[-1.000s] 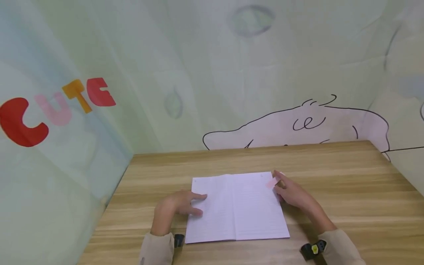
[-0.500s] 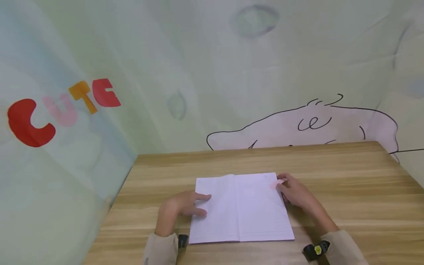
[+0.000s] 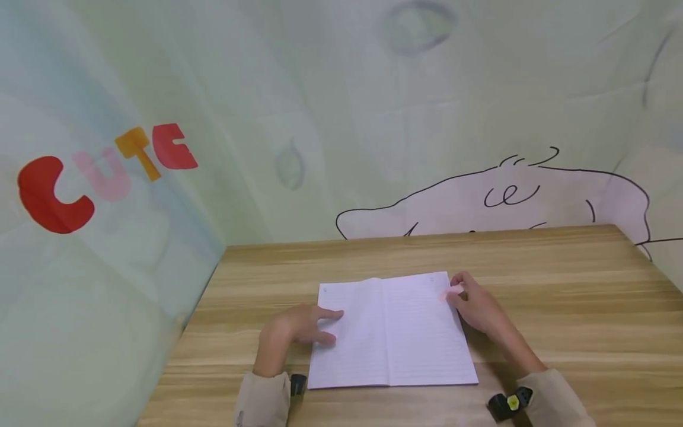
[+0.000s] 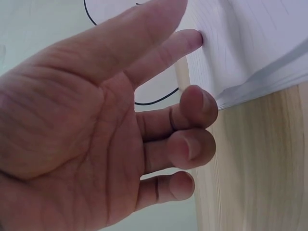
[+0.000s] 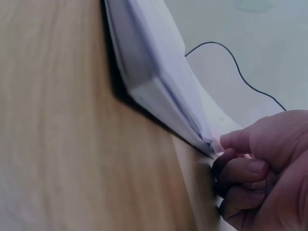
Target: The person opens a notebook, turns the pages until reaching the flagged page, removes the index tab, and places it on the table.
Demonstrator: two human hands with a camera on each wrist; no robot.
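An open notebook (image 3: 429, 332) with white lined pages lies on the wooden table. At its left edge, my left hand (image 3: 299, 325) rests its outstretched thumb and index finger on the left page. The other fingers of that hand (image 4: 96, 125) bend loosely off the page, holding nothing. By the upper right corner, my right hand (image 3: 477, 305) pinches a small pink paper slip (image 3: 452, 292) that overlaps the page edge. In the right wrist view, the thumb and curled fingers of this hand (image 5: 260, 168) meet right at the notebook's corner (image 5: 207, 142), hiding most of the slip.
The wooden table (image 3: 277, 264) extends around the notebook on all sides. A pale printed curtain (image 3: 331, 118) hangs behind and to the left, with coloured letters and a line-drawn animal. Both wrists wear dark straps (image 3: 501, 406) below beige sleeves.
My right hand has brought the pink slip onto the page edge and closed its fingers over more of it. The left hand keeps its place on the page. The head view has shifted slightly.
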